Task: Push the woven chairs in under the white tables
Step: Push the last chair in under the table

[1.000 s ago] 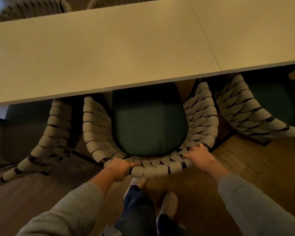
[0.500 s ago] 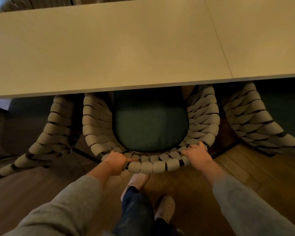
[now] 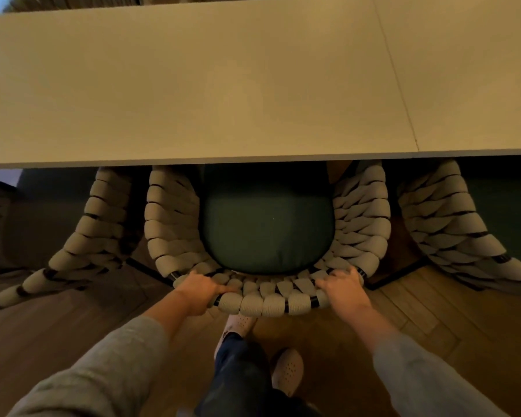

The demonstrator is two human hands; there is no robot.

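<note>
I see my left hand (image 3: 199, 291) and right hand (image 3: 345, 286) both wrapped over the curved back rim of the beige rope-woven chair with the dark green cushion (image 3: 266, 302), which sits directly ahead of them, its front half tucked beneath the long white table (image 3: 193, 85).

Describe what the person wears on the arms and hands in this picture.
Both arms wear loose grey knit sleeves, the left sleeve and right sleeve pushed up, leaving the forearms bare. The left hand and right hand are bare: no gloves, rings or watch visible.
</note>
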